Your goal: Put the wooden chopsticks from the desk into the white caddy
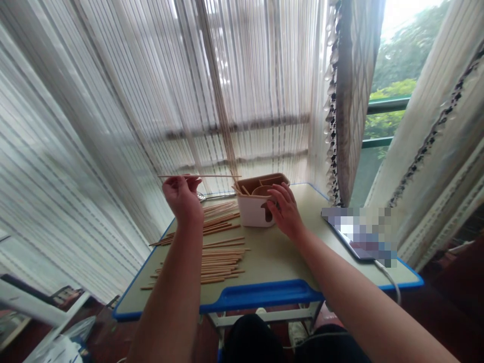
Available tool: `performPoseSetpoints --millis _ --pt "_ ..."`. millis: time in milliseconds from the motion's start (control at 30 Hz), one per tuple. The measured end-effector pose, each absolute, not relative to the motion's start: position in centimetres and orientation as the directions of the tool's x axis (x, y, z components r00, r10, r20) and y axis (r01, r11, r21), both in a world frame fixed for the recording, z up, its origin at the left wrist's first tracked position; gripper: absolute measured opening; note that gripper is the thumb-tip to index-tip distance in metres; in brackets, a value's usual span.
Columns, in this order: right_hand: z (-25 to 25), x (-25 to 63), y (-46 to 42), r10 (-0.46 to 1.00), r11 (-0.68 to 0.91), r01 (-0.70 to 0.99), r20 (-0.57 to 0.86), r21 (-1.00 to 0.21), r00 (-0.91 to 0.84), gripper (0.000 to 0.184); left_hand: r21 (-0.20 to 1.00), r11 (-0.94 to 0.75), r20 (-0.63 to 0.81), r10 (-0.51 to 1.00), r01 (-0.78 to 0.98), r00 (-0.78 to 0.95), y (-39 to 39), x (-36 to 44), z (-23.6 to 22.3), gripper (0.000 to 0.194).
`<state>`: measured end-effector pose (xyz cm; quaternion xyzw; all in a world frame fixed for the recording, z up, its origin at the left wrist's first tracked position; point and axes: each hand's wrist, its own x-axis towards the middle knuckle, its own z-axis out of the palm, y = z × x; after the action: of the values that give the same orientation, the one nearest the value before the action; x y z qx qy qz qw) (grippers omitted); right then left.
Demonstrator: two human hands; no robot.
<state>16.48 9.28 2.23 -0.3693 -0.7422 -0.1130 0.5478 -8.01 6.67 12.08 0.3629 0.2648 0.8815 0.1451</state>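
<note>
Wooden chopstick (pixel 200 176) sits pinched level in your left grip (pixel 182 196), fingers closed on it. Your right grip (pixel 285 212) is curved with its fingers against a white caddy (pixel 251 212); you can't tell whether it's clamping. A brown divided insert (pixel 260 181) lines that caddy. Loose chopsticks (pixel 223 257) lie in rough rows on the counter (pixel 272 262), below your left grip. Right of your right grip, a blurred tablet (pixel 359 234) trails a white cable (pixel 389 280).

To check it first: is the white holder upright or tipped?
Upright. The holder sits flat on the table, its open top facing up, with the right hand against its side.
</note>
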Motion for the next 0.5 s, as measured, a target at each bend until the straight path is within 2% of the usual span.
performPoseSetpoints --millis 100,200,333,400,500 --pt "2.2 16.5 9.3 0.43 0.702 0.67 0.894 -0.241 -0.128 0.032 0.608 -0.788 0.618 0.392 0.097 -0.682 7.6 -7.8 10.9 0.013" --pt "2.1 16.6 9.4 0.432 0.702 0.669 0.893 -0.244 -0.128 0.031 0.655 -0.68 0.712 0.409 0.33 -0.57 8.1 -7.5 9.7 0.012" --pt "2.1 16.5 9.4 0.436 0.703 0.665 0.891 -0.25 -0.126 0.031 0.551 -0.534 0.828 0.447 0.642 -0.338 8.4 -7.1 8.8 0.012" --pt "2.1 16.5 9.4 0.433 0.706 0.662 0.892 -0.25 -0.126 0.031 0.489 -0.529 0.854 0.452 0.694 -0.258 8.5 -6.9 8.5 0.011" --pt "2.1 16.5 9.5 0.433 0.708 0.66 0.893 -0.25 -0.126 0.031 0.465 -0.549 0.855 0.482 0.695 -0.191 8.8 -6.6 8.3 0.013"
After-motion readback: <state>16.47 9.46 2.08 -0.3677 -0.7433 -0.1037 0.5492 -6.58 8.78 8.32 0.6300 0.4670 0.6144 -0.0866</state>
